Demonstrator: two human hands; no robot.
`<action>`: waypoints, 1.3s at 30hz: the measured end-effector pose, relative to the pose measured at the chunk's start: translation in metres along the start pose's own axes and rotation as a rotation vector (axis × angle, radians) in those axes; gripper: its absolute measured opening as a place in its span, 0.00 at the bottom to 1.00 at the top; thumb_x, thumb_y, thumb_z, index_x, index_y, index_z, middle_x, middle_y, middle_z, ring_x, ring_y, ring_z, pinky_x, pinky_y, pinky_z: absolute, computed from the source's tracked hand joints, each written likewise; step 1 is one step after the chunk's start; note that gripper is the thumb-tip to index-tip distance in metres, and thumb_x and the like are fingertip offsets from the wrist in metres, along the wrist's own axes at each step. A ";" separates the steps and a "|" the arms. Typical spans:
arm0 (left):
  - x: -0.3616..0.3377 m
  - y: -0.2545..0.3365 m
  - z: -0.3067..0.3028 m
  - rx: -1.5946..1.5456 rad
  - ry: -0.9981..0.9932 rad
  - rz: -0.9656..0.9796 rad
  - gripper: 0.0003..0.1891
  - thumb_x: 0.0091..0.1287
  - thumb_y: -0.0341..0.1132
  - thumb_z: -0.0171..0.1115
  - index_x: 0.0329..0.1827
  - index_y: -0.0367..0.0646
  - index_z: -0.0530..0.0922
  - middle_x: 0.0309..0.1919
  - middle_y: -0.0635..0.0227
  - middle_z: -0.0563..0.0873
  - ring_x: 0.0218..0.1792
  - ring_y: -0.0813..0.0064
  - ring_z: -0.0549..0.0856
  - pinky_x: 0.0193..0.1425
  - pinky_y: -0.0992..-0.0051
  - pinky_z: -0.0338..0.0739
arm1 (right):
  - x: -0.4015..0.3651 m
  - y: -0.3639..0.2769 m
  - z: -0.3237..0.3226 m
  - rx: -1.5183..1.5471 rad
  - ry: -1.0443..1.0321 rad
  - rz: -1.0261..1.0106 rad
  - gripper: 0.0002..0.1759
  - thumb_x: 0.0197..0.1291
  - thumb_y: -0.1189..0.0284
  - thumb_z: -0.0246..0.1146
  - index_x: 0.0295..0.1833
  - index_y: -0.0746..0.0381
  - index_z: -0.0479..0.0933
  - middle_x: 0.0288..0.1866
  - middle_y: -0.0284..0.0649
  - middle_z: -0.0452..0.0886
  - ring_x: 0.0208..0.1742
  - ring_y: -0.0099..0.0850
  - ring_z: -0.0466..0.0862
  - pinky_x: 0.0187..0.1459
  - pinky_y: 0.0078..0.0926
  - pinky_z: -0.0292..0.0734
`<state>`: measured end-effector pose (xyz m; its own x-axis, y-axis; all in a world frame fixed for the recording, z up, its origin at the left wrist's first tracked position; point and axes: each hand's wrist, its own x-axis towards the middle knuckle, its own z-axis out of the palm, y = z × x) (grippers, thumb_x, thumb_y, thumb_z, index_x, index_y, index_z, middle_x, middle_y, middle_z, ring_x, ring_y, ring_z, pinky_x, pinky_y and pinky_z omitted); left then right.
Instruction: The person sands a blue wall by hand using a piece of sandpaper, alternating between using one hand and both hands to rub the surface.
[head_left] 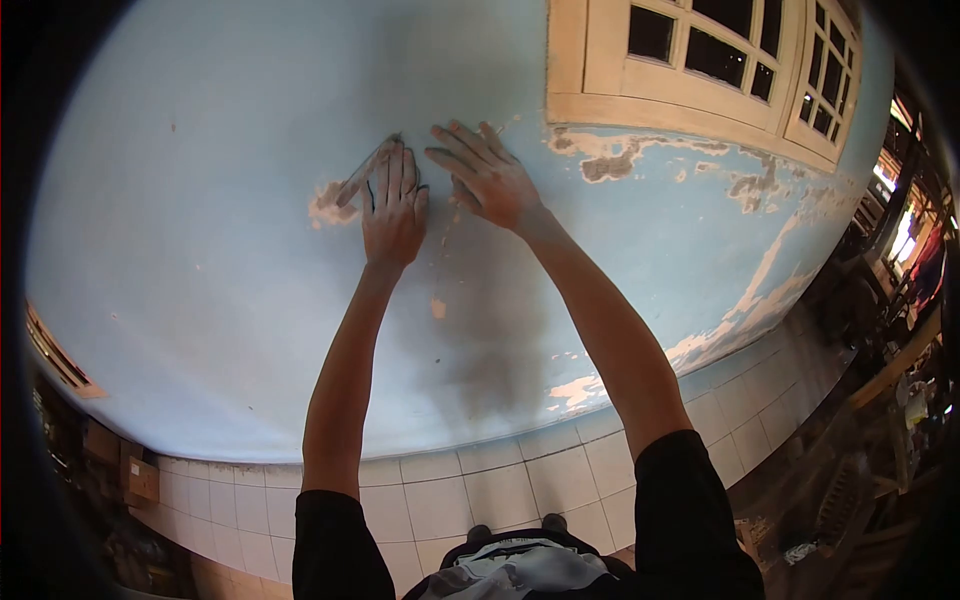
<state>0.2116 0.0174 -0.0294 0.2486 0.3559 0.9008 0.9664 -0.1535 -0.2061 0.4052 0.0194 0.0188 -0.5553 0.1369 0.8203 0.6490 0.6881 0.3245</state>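
Observation:
Both my arms reach up to a light blue painted wall (200,250). My left hand (395,210) presses a flat scraper (362,172) against the wall, its blade slanting up from a patch of bare plaster (325,208). My fingers lie straight along the tool. My right hand (487,178) rests just to the right of it, palm on the wall and fingers spread, holding nothing. The two hands nearly touch.
A cream wooden window frame (700,105) sits at the upper right, with flaking paint (610,160) below it. More peeled strips (740,310) run along the right. A dark stain (490,350) lies under my hands. White tiles (470,495) cover the wall's base. Clutter fills the far right.

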 end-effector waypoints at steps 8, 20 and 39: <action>0.007 0.002 -0.006 0.003 -0.032 0.020 0.30 0.78 0.43 0.37 0.79 0.40 0.48 0.79 0.59 0.49 0.79 0.59 0.49 0.78 0.52 0.46 | -0.044 0.019 -0.011 -0.136 0.043 0.162 0.35 0.60 0.68 0.62 0.74 0.51 0.61 0.76 0.31 0.62 0.78 0.29 0.59 0.77 0.44 0.51; 0.017 0.085 0.019 -0.156 0.000 -0.024 0.31 0.78 0.43 0.37 0.78 0.35 0.47 0.79 0.55 0.50 0.79 0.55 0.48 0.78 0.47 0.42 | -0.112 0.050 -0.049 -0.086 -0.110 0.251 0.36 0.62 0.70 0.59 0.76 0.55 0.57 0.78 0.34 0.59 0.78 0.32 0.57 0.78 0.43 0.49; 0.048 0.206 0.031 -0.412 -0.242 0.090 0.30 0.77 0.37 0.43 0.78 0.37 0.48 0.78 0.52 0.49 0.79 0.54 0.47 0.79 0.48 0.41 | -0.230 0.165 -0.110 -0.033 -0.072 0.488 0.34 0.67 0.74 0.50 0.78 0.56 0.52 0.79 0.43 0.56 0.79 0.41 0.54 0.77 0.46 0.48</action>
<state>0.4245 0.0316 -0.0401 0.3856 0.5208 0.7617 0.8461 -0.5289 -0.0667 0.6974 0.0235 -0.0650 -0.2165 0.4869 0.8462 0.8575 0.5092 -0.0736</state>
